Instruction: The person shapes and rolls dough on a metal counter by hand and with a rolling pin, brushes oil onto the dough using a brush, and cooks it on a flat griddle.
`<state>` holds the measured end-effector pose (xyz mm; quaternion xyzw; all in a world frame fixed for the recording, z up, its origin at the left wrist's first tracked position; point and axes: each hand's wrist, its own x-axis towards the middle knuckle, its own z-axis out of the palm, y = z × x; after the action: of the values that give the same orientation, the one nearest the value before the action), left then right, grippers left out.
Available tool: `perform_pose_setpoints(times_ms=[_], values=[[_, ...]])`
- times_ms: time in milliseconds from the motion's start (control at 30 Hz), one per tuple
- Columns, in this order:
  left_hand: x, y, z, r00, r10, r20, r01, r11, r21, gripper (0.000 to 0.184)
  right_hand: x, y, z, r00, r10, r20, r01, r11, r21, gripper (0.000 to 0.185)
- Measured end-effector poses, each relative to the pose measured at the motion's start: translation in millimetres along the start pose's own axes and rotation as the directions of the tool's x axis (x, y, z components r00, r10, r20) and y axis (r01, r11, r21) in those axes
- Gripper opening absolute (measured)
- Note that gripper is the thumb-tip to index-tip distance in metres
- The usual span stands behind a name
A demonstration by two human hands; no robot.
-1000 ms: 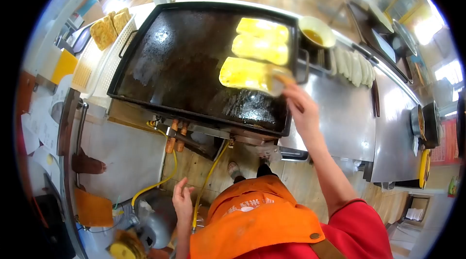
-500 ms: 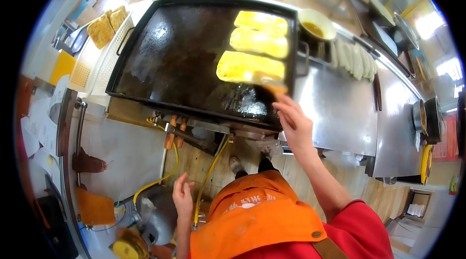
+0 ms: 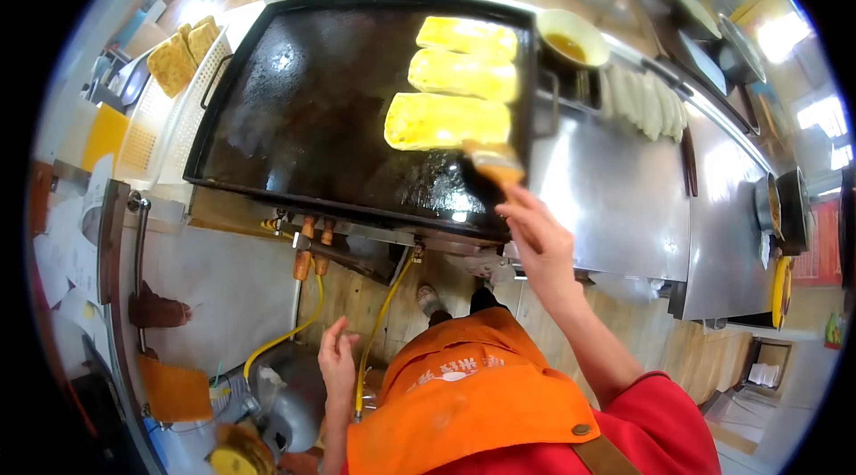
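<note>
My right hand (image 3: 542,248) is closed around the handle of a basting brush (image 3: 497,165), slightly blurred. The brush head is beside the near right edge of the closest yellow, egg-coated slab (image 3: 446,122); whether they touch I cannot tell. Beyond it lie a second yellow slab (image 3: 464,74) and a third yellow slab (image 3: 468,36), in a column on the right part of the black griddle (image 3: 294,110). Oil glistens on the griddle below the brush. Low in front of my apron, my left hand (image 3: 337,357) hangs with loosely bent fingers and nothing in it.
A bowl of brown liquid (image 3: 571,40) stands beyond the griddle's right edge. Pale, long dough pieces (image 3: 646,102) lie on the steel counter (image 3: 615,199). Left of the griddle, a white basket (image 3: 183,123) has browned slabs (image 3: 174,63) at its far end. Yellow hoses (image 3: 379,323) hang below.
The brush, still in my right hand, has moved slightly towards me, off the near right corner of the closest slab. My left hand stays low. The whole view has shifted a little.
</note>
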<state>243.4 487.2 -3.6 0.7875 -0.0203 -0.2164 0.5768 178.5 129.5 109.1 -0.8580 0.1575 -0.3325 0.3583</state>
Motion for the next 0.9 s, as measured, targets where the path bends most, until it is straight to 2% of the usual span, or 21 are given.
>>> perform_pose_setpoints(times_ms=[100,133,233,367,400,500,533,567,633,700,733,767,800,900], values=[[2.5,14.1,2.6,1.000,0.013,0.021,-0.014,1.000,0.027,0.032,14.3,2.3,-1.4,0.997,-0.068,-0.041,0.067,0.997,-0.023,0.026],[4.3,13.6,4.6,0.999,0.013,0.029,-0.014,0.999,0.035,0.032,17.5,6.6,-0.2,1.000,0.009,0.002,-0.009,1.000,-0.002,0.025],[10.1,16.7,7.6,0.999,0.032,0.000,-0.032,0.998,0.055,0.033,28.1,10.8,-4.1,0.994,0.102,0.037,-0.105,0.989,0.103,0.024],[6.4,18.1,16.1,1.000,0.022,-0.019,-0.021,0.999,0.036,0.034,44.8,17.8,-5.5,0.999,0.012,-0.043,-0.008,0.996,0.088,0.024],[5.8,19.1,18.9,1.000,0.021,-0.018,-0.021,0.999,0.044,0.034,48.8,28.1,-1.3,0.996,0.081,0.030,-0.085,0.983,0.160,0.025],[7.3,24.5,31.1,0.999,0.018,-0.040,-0.016,0.999,0.033,0.034,53.9,38.2,-11.0,0.999,0.039,0.032,-0.044,0.988,0.150,0.025],[5.0,27.9,32.4,0.999,0.004,-0.044,-0.004,1.000,0.021,0.034,57.7,27.1,-22.6,0.995,0.091,0.029,-0.094,0.982,0.165,0.024],[6.2,31.9,34.2,0.999,-0.003,-0.047,0.003,1.000,0.008,0.034,61.4,25.9,-31.0,0.998,0.054,-0.023,-0.051,0.992,0.116,0.025],[9.8,50.0,41.9,0.980,-0.184,-0.075,0.165,0.963,-0.211,0.034,70.6,33.6,-48.2,0.994,-0.045,-0.099,0.047,0.999,0.023,0.025],[11.3,91.4,51.0,0.963,-0.250,-0.104,0.199,0.913,-0.356,0.038,79.4,54.8,-64.2,0.985,-0.077,-0.152,0.076,0.997,-0.015,0.023],[16.3,102.6,51.3,0.979,-0.188,-0.083,0.127,0.872,-0.473,0.038,83.1,70.5,-68.4,0.985,-0.032,-0.170,0.038,0.999,0.037,0.021],[23.9,119.8,50.6,0.973,-0.213,-0.087,0.132,0.826,-0.548,0.037,86.8,89.2,-70.7,0.985,0.020,-0.171,-0.003,0.995,0.097,0.020],[31.2,140.0,52.9,0.975,-0.196,-0.099,0.089,0.766,-0.637,0.037,92.8,107.0,-75.4,0.987,0.069,-0.142,-0.060,0.996,0.067,0.020],[67.0,179.2,58.5,1.000,0.003,-0.013,-0.012,0.627,-0.779,0.040,108.0,179.3,-101.9,0.964,0.231,-0.130,-0.194,0.948,0.251,0.024]])
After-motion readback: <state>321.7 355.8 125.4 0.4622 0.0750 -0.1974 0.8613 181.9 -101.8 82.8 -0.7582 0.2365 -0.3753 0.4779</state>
